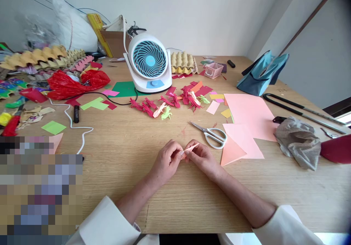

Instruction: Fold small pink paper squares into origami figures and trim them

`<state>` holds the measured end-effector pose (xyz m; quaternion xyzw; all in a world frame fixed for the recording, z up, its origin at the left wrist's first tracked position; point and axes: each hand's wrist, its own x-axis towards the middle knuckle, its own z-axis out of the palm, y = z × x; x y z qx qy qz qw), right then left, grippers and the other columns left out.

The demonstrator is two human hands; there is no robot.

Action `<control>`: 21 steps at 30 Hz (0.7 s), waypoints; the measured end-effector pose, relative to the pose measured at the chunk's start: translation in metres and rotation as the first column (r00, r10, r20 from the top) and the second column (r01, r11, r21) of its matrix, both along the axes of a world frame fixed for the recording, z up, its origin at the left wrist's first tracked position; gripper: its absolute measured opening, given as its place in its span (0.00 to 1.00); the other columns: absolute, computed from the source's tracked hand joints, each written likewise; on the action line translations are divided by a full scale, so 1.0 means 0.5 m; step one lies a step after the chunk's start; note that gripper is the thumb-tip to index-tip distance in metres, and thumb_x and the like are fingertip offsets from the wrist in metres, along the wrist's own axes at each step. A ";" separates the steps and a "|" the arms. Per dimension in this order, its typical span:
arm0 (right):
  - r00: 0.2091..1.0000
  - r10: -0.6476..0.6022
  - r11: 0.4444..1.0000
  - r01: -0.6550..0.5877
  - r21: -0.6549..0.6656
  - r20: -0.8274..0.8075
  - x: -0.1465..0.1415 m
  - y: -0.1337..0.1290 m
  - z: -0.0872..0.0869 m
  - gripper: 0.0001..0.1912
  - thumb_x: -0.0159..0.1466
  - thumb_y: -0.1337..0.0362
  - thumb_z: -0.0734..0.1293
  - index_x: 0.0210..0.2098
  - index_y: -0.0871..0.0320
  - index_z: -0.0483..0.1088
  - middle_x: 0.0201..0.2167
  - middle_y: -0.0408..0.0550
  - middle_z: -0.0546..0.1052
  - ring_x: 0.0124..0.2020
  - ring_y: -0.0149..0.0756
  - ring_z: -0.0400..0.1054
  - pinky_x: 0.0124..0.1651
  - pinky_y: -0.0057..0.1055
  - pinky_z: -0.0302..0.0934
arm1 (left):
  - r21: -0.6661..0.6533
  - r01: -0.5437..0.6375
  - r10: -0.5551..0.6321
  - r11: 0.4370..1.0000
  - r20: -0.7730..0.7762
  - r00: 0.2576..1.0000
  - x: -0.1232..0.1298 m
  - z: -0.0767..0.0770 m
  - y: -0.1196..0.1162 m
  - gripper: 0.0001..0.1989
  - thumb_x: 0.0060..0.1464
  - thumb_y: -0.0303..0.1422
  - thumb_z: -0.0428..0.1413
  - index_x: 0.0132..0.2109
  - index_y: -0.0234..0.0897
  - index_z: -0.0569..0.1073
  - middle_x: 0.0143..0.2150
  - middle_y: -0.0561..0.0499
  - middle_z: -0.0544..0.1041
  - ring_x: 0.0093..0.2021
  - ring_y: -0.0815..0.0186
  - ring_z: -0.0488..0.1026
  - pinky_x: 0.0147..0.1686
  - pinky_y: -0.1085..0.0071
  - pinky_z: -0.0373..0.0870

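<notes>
- Left hand (pixel 168 161): grasps the paper (pixel 194 147) between thumb and fingertips, at the paper's left end.
- Right hand (pixel 202 156): pinches the same paper between thumb and fingers; a narrow, pointed end projects beyond the thumb.
- Paper: small, pale orange-pink and folded narrow; held between the two hands above the near-middle part of the table (pixel 123 128). The fingers hide part of it, so its full shape cannot be told.
- Step in hand: judged to be fine folding or creasing, with both hands engaged.
- Next move: judged to call for a firm hold on one side, aligned edges and light fingertip pressure along the crease. Excess force could bend or tear the narrow end.
- Scissors (pixel 205 130): lie to the far right of the hands, held by neither.
- Triangle (pixel 231 150): lies right of the hands, partly over a pink sheet (pixel 251 142).
- Figures (pixel 173 101): folded from coloured paper, grouped on the far side, in front of the fan (pixel 150 60).
</notes>
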<state>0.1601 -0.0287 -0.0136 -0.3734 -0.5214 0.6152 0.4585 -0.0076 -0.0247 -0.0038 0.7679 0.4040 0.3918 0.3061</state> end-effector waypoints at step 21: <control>0.995 -0.081 0.994 0.078 -0.072 -0.054 0.010 0.003 0.007 0.16 0.58 0.53 0.72 0.30 0.57 0.66 0.24 0.42 0.76 0.25 0.31 0.70 0.33 0.30 0.63 | -0.219 -0.010 0.018 0.976 0.034 0.999 -0.007 0.002 0.007 0.12 0.62 0.35 0.50 0.31 0.36 0.68 0.27 0.56 0.68 0.28 0.71 0.64 0.30 0.75 0.59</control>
